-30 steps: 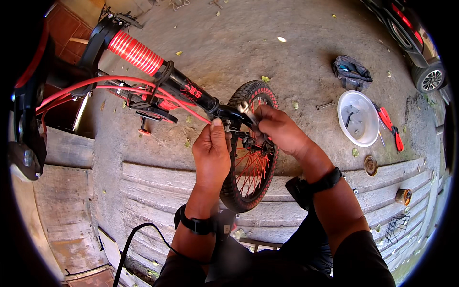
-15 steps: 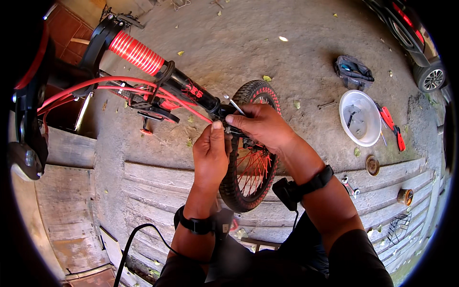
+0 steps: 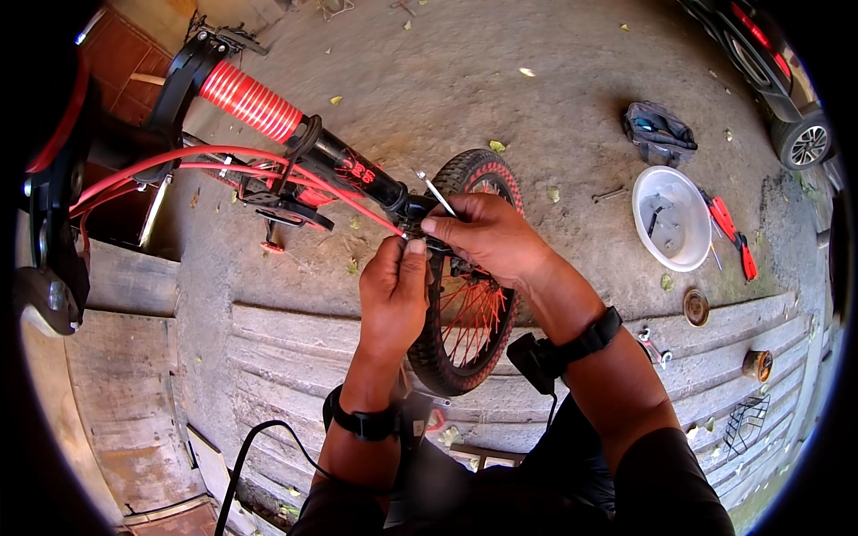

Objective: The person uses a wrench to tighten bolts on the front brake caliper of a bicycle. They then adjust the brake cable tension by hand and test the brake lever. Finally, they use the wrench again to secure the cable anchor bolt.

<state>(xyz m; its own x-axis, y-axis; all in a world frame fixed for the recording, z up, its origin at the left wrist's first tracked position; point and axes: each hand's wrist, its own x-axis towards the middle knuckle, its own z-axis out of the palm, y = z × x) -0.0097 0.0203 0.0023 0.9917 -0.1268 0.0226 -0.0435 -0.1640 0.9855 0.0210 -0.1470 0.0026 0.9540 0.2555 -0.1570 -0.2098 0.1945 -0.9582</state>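
Observation:
A bicycle with a black head tube (image 3: 371, 179) and red cables (image 3: 255, 156) stands tilted in front of me. My left hand (image 3: 393, 290) is closed, thumb and fingers pinched at the lower end of a red cable, beside the brake area above the front wheel (image 3: 456, 344). What lies between those fingertips is hidden. Close by on the right, my right hand (image 3: 492, 234) grips a slim silver tool (image 3: 435, 192), its tip pointing up and left past the head tube. The right thumb presses on dark parts at the fork crown, which the hands partly cover.
A white plastic basin (image 3: 672, 250) holds small parts; red-handled cutters (image 3: 737, 237) lie next to it. Beyond sits a dark tool bag (image 3: 660, 129). Wrenches (image 3: 655, 348), a round tin (image 3: 695, 306) and a wire rack (image 3: 746, 422) lie right. A parked car (image 3: 769, 71) stands far right.
The silver tool has tilted, its tip now slightly further left and higher. My left thumb has shifted slightly down and to the right, uncovering more of the cable's end.

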